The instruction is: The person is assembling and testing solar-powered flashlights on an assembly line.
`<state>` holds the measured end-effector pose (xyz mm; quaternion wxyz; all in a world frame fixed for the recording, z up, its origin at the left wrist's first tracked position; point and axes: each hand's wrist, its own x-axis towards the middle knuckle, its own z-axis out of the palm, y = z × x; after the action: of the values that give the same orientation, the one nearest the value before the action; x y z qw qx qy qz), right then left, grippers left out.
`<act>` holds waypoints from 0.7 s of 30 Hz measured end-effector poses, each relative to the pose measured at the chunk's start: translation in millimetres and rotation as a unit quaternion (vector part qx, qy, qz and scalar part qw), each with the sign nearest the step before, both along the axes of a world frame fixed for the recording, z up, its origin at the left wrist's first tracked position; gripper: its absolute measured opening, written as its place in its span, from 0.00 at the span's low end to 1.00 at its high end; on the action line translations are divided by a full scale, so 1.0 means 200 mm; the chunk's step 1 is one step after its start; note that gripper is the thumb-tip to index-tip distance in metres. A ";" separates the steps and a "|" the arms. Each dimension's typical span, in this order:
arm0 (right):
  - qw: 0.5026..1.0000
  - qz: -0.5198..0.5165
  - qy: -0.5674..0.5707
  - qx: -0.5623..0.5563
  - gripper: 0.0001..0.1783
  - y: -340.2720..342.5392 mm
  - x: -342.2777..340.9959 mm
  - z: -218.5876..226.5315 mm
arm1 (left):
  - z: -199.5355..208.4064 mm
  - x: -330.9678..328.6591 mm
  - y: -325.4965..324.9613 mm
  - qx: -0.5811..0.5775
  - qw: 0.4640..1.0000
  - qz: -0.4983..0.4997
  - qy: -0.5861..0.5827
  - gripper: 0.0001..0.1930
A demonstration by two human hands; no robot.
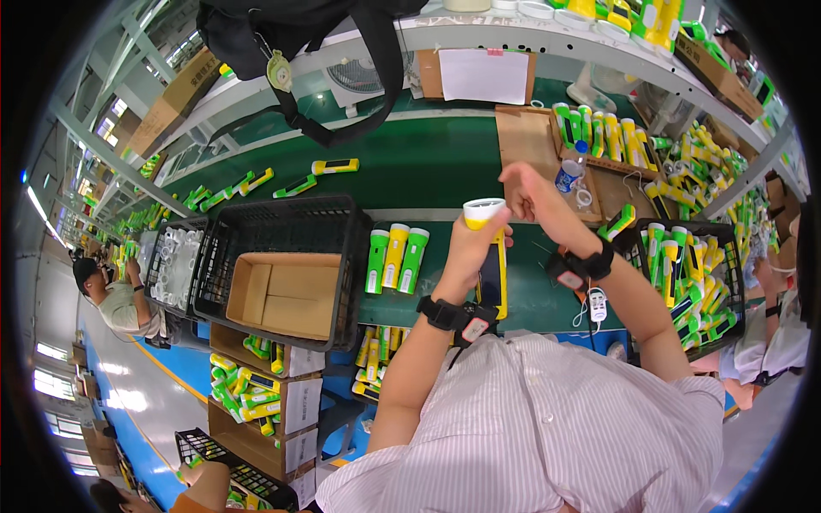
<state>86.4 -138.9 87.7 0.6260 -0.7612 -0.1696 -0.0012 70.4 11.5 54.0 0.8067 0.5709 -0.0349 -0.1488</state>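
You wear a pale shirt (530,445) with thin stripes, a small button (548,419) on its front and short, loose sleeves (703,395). Your left hand (469,248) and right hand (540,197) are bare; black straps (440,314) on both wrists carry small, dark boxes (475,328) with pale, red-edged faces.

Left forearm (415,368): slants up toward 1 o'clock.
Left hand (467,255): closed in a grip, at 3 o'clock from the view's middle.
Right forearm (640,309): slants up toward 11 o'clock.
Right hand (544,202): apart from the left, fingers (516,175) loosely bent toward 10 o'clock.
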 end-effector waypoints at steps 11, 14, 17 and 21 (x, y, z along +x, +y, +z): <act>0.990 0.095 0.098 0.045 0.36 0.19 -0.37 -0.26 | 0.13 -0.01 0.07 -0.265 0.963 0.050 0.022 0.29; 0.962 0.119 0.204 0.135 0.33 0.14 -0.39 -0.21 | 0.10 -0.03 0.13 -0.234 0.970 0.003 -0.070 0.30; 0.934 0.202 0.255 0.148 0.30 0.09 -0.37 -0.18 | 0.09 -0.02 0.19 -0.223 0.964 -0.071 -0.123 0.36; 0.928 0.275 0.216 0.131 0.26 0.09 -0.37 -0.16 | 0.11 -0.04 0.19 -0.108 0.948 -0.215 -0.207 0.39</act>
<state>13.0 -121.3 55.4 0.7174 -0.5778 -0.2311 0.3134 62.5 49.1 75.4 0.7876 0.4771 -0.3390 -0.1928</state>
